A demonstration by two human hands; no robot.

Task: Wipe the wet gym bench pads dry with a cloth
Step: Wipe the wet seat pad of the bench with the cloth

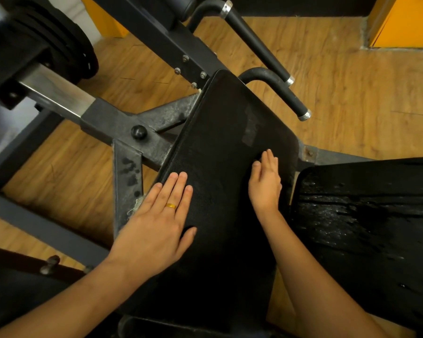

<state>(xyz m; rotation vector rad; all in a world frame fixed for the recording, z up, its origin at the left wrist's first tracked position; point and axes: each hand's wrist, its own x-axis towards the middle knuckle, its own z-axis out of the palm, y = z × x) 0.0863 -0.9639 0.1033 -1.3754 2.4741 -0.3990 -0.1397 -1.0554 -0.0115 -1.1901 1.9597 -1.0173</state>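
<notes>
Two black pads. The centre pad point(225, 132) is matte and rectangular with rounded corners; whether a cloth covers its dark, grainy surface is hard to tell. The right pad point(366, 215), cut off at the edge, glistens with droplets. The left hand point(156, 220) and right hand point(265, 184) lie flat on the centre pad, fingers straight, gripping nothing. A gold ring point(171, 206) is on the left hand.

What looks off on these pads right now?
Water beads all over the right pad. The middle pad, under the flat left hand and right hand, bears a pale rectangular patch, maybe tape or wear; frayed fibres show at its left edge.
</notes>
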